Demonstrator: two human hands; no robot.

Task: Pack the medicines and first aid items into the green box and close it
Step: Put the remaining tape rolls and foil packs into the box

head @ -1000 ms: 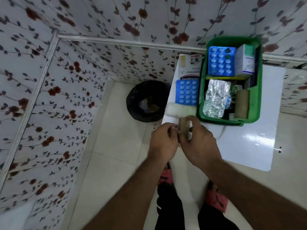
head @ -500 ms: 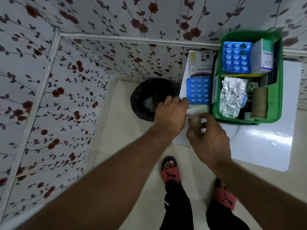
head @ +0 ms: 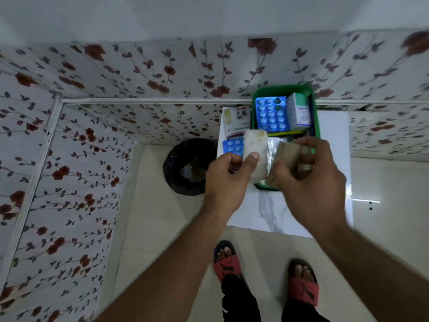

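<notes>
The green box point(head: 316, 105) stands open on a white table point(head: 332, 135), holding a blue blister pack point(head: 271, 113), a white medicine carton point(head: 299, 111) and a foil strip point(head: 272, 147). My left hand point(head: 228, 180) holds a white gauze roll point(head: 255, 149) upright, just left of the box. My right hand point(head: 308, 177) grips a tan bandage roll point(head: 289, 153) over the front part of the box. Left of the box, a second blue blister pack point(head: 232, 146) lies on a plaster carton point(head: 235, 122). Both hands hide the box's front.
A black bin point(head: 185, 167) stands on the floor left of the table. Flowered walls close in at the left and behind. My feet in red and black sandals point(head: 226, 261) are on the pale tiled floor below the table's front edge.
Both hands have risen from the table's front left edge. The left hand has lifted the white gauze roll, and the right hand has carried the tan roll over the box.
</notes>
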